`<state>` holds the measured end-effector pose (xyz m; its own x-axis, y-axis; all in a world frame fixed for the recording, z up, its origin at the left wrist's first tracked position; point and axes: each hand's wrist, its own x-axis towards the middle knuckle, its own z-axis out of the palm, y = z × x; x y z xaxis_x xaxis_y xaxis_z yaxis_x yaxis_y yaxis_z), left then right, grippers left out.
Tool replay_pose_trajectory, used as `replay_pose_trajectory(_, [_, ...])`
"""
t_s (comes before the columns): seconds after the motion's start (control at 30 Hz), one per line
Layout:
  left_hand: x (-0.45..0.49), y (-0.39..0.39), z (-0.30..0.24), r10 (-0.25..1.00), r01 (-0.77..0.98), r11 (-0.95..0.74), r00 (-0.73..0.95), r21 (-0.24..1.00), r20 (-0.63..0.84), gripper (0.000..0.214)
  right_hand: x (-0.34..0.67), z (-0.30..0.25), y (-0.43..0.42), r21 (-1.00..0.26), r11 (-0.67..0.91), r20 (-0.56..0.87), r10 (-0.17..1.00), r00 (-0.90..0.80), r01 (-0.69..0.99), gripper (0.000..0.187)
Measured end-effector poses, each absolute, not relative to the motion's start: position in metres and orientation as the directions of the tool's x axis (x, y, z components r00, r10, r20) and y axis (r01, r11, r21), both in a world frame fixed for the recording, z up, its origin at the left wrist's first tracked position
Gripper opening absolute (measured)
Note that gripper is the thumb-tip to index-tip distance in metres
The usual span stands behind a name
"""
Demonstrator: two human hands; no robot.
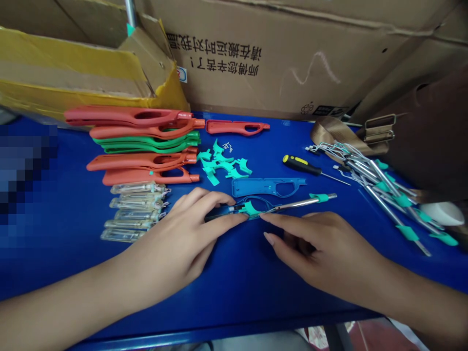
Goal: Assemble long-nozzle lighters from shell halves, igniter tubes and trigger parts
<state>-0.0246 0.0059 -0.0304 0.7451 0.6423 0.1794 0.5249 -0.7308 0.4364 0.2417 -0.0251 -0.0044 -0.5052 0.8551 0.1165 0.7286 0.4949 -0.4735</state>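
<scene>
Under my left hand (193, 224) lies a blue lighter casing half, mostly hidden by the fingers, which are closed around its handle end. A turquoise trigger (250, 208) sits in this casing, beside my left fingertips. From its front end a thin metal tube (298, 203) runs to the right, with a turquoise clip (319, 197) near its tip. My right hand (321, 243) has its index fingertip against the casing beside the trigger. Its thumb is apart from the index finger, and the other fingers are curled. Just behind lies another blue casing half (256, 187), its inside facing up.
Orange casings (139, 162) and green casings (146, 142) are stacked at left, above several clear fuel tanks (131, 202). Loose turquoise triggers (223, 163) lie mid-table. A screwdriver (302, 165) and wired metal tubes (387, 195) are at right. Cardboard (292, 58) walls the back.
</scene>
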Motion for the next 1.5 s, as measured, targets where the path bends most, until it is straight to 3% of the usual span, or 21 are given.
replay_pose_trajectory(0.37, [-0.0233,0.0053,-0.0274,0.65,0.527,-0.715,0.743,0.458,0.16,0.053,0.2384,0.0,-0.0242,-0.649,0.305,-0.012,0.912,-0.41,0.697,0.025])
replay_pose_trajectory(0.6, [-0.023,0.0052,-0.0268,0.65,0.527,-0.717,0.742,0.456,0.164,0.057,0.2412,-0.0056,-0.031,-0.315,0.556,0.102,0.826,-0.555,0.769,0.036])
replay_pose_trajectory(0.67, [-0.0229,0.0051,-0.0266,0.649,0.528,-0.718,0.743,0.455,0.162,0.058,0.2411,-0.0067,-0.0317,-0.281,0.574,0.1,0.815,-0.571,0.769,0.037])
replay_pose_trajectory(1.2, [-0.0231,0.0059,-0.0296,0.646,0.535,-0.726,0.746,0.433,0.161,0.06,0.2362,-0.001,-0.028,-0.7,0.231,-0.049,0.928,-0.369,0.675,0.029])
replay_pose_trajectory(1.5, [-0.0238,0.0054,-0.0281,0.644,0.529,-0.727,0.746,0.437,0.168,0.058,0.2395,-0.0014,-0.0308,-0.428,0.456,0.118,0.884,-0.452,0.78,0.031])
